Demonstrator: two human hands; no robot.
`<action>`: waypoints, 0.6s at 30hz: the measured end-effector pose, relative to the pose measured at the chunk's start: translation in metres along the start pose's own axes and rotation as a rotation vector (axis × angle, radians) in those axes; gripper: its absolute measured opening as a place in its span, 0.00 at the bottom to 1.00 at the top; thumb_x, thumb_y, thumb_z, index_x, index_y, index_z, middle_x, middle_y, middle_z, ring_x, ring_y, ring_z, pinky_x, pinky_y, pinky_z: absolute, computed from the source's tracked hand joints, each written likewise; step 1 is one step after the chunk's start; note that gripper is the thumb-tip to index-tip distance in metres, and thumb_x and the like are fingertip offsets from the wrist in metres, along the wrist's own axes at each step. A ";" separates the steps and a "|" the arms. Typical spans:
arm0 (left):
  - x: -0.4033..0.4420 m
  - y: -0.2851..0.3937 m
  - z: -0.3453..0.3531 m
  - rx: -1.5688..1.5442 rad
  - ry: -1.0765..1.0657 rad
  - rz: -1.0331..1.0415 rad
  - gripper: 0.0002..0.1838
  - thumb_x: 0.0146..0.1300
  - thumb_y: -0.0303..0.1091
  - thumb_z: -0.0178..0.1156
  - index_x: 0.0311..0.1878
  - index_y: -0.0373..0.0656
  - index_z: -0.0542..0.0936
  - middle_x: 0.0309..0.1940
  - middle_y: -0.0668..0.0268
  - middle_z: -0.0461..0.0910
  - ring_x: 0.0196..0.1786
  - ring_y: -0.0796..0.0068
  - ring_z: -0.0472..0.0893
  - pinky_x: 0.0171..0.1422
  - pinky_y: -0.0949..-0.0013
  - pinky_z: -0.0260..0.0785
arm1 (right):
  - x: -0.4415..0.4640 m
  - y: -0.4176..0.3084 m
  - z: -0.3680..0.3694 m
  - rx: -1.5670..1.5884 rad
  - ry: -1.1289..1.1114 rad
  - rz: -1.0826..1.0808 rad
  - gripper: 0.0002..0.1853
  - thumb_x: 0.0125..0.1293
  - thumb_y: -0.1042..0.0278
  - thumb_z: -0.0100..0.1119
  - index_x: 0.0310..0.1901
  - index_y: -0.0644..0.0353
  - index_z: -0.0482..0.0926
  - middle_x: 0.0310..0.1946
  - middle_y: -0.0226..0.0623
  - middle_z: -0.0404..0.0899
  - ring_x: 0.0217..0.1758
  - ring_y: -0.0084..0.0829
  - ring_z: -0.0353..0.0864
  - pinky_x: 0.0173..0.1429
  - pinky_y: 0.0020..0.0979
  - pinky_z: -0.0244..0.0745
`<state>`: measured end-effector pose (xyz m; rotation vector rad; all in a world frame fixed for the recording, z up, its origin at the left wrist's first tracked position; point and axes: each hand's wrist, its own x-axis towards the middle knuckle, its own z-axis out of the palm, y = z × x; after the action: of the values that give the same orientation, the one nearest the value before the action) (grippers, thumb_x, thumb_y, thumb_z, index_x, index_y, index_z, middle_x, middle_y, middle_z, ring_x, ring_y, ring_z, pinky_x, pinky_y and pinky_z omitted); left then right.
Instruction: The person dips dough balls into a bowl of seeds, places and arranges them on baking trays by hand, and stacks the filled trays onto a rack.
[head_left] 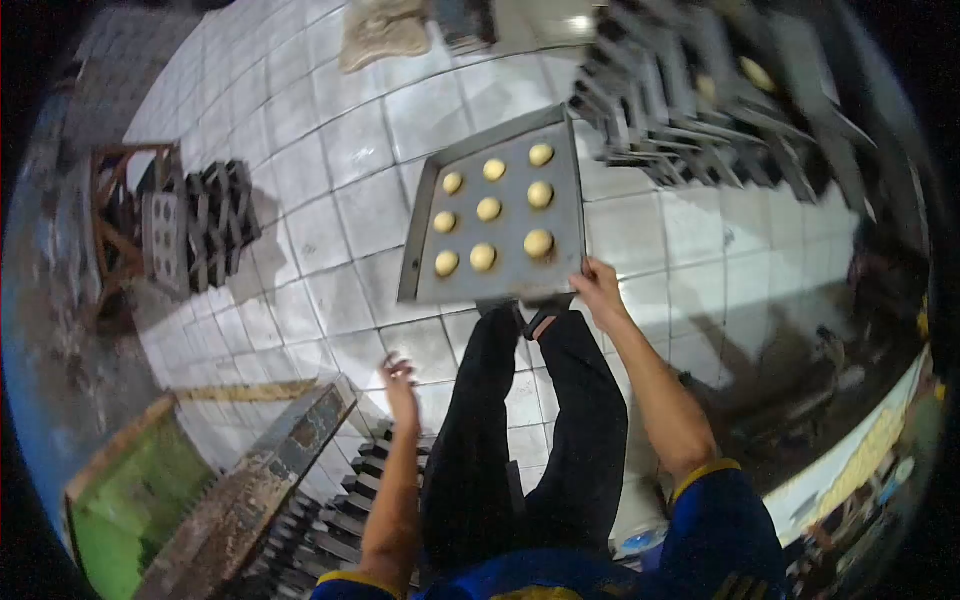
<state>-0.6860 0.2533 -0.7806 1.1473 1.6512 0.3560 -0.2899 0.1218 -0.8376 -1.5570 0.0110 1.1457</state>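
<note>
My right hand grips the near right corner of a grey metal baking tray, with the fingers at its edge. Several round, pale yellow dough balls sit apart in rows on the tray. The tray is in front of my legs, above the tiled floor. Away from the tray, below its near left corner, my left hand is free; its loosely spread fingers are slightly blurred and nothing shows in them.
White tiles cover the floor. Stacked metal trays stand at the upper right, at the left and beside my left forearm. A worn beam and a green panel are at the lower left. A cloth lies at the top.
</note>
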 end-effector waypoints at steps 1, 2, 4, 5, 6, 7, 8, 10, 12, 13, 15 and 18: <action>0.006 0.014 -0.009 -0.107 0.013 -0.064 0.26 0.77 0.46 0.54 0.74 0.52 0.65 0.55 0.61 0.78 0.54 0.69 0.78 0.55 0.60 0.72 | -0.053 -0.018 -0.030 0.005 0.015 -0.006 0.06 0.60 0.76 0.67 0.32 0.60 0.78 0.29 0.22 0.72 0.34 0.18 0.69 0.36 0.25 0.64; 0.012 0.021 -0.022 -0.064 -0.041 -0.101 0.30 0.78 0.56 0.51 0.78 0.57 0.62 0.62 0.57 0.76 0.63 0.63 0.76 0.60 0.53 0.71 | -0.111 -0.024 -0.063 0.000 0.037 0.021 0.04 0.60 0.77 0.67 0.35 0.60 0.80 0.31 0.22 0.73 0.35 0.18 0.70 0.37 0.25 0.66; -0.017 0.071 -0.031 0.062 -0.392 -0.181 0.41 0.77 0.69 0.46 0.86 0.66 0.49 0.78 0.47 0.65 0.80 0.46 0.64 0.79 0.40 0.57 | -0.241 -0.048 -0.127 -0.113 0.068 0.011 0.05 0.60 0.80 0.66 0.35 0.60 0.80 0.31 0.21 0.74 0.36 0.18 0.71 0.38 0.25 0.67; -0.028 0.079 -0.030 0.042 -0.626 -0.237 0.44 0.76 0.69 0.48 0.87 0.68 0.44 0.81 0.45 0.60 0.81 0.43 0.61 0.81 0.37 0.53 | -0.311 -0.068 -0.153 -0.221 0.087 -0.019 0.07 0.60 0.81 0.67 0.32 0.59 0.77 0.30 0.21 0.72 0.36 0.17 0.71 0.39 0.25 0.67; -0.061 0.104 -0.019 0.083 -0.739 -0.332 0.46 0.75 0.70 0.49 0.88 0.69 0.42 0.82 0.46 0.57 0.81 0.44 0.62 0.80 0.37 0.55 | -0.378 -0.081 -0.182 -0.217 0.111 -0.021 0.11 0.60 0.82 0.67 0.30 0.58 0.73 0.28 0.20 0.69 0.35 0.17 0.70 0.39 0.25 0.66; -0.094 0.116 -0.015 -0.033 -1.019 -0.296 0.48 0.72 0.70 0.52 0.88 0.71 0.42 0.83 0.47 0.54 0.81 0.44 0.62 0.78 0.37 0.59 | -0.446 -0.082 -0.207 -0.205 0.140 -0.026 0.15 0.59 0.82 0.68 0.28 0.57 0.69 0.26 0.20 0.66 0.34 0.16 0.68 0.39 0.25 0.65; -0.134 0.132 0.002 -0.001 -1.018 -0.410 0.49 0.71 0.69 0.54 0.87 0.73 0.40 0.83 0.48 0.55 0.80 0.44 0.63 0.75 0.38 0.65 | -0.513 -0.071 -0.230 0.097 0.148 0.076 0.21 0.59 0.83 0.69 0.27 0.55 0.62 0.25 0.20 0.59 0.33 0.15 0.64 0.39 0.25 0.61; -0.220 0.153 0.029 0.229 -1.264 -0.364 0.57 0.64 0.64 0.66 0.87 0.73 0.40 0.80 0.44 0.60 0.76 0.45 0.68 0.72 0.40 0.69 | -0.636 -0.077 -0.259 0.180 0.277 0.091 0.18 0.58 0.82 0.68 0.26 0.56 0.65 0.26 0.18 0.62 0.32 0.15 0.61 0.37 0.24 0.57; -0.302 0.136 0.069 0.312 -1.139 -0.244 0.55 0.63 0.54 0.71 0.86 0.51 0.50 0.67 0.52 0.73 0.63 0.54 0.79 0.68 0.52 0.71 | -0.733 -0.071 -0.289 0.241 0.393 0.077 0.18 0.56 0.81 0.68 0.24 0.55 0.65 0.25 0.17 0.63 0.31 0.13 0.61 0.35 0.24 0.55; -0.318 0.112 0.079 0.368 -1.100 -0.317 0.48 0.63 0.48 0.69 0.81 0.45 0.58 0.65 0.55 0.74 0.61 0.57 0.78 0.68 0.54 0.70 | -0.775 -0.052 -0.303 0.264 0.453 0.079 0.19 0.56 0.80 0.69 0.22 0.54 0.65 0.24 0.16 0.61 0.30 0.12 0.61 0.33 0.24 0.52; -0.395 0.090 0.116 0.422 -0.998 -0.312 0.37 0.63 0.38 0.65 0.74 0.37 0.68 0.62 0.59 0.75 0.59 0.62 0.77 0.66 0.57 0.70 | -0.844 -0.006 -0.330 0.342 0.541 -0.107 0.15 0.53 0.79 0.67 0.23 0.57 0.67 0.26 0.17 0.62 0.29 0.14 0.58 0.33 0.25 0.51; -0.445 0.056 0.179 0.408 -1.227 0.129 0.39 0.62 0.32 0.62 0.78 0.39 0.64 0.65 0.58 0.73 0.63 0.61 0.76 0.67 0.57 0.71 | -0.911 0.084 -0.363 0.443 0.670 -0.068 0.05 0.52 0.80 0.65 0.28 0.63 0.77 0.30 0.19 0.70 0.31 0.14 0.62 0.35 0.24 0.57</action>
<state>-0.5060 -0.1353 -0.5571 1.3471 0.5540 -0.5655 -0.5817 -0.6817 -0.3509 -1.4516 0.6122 0.4781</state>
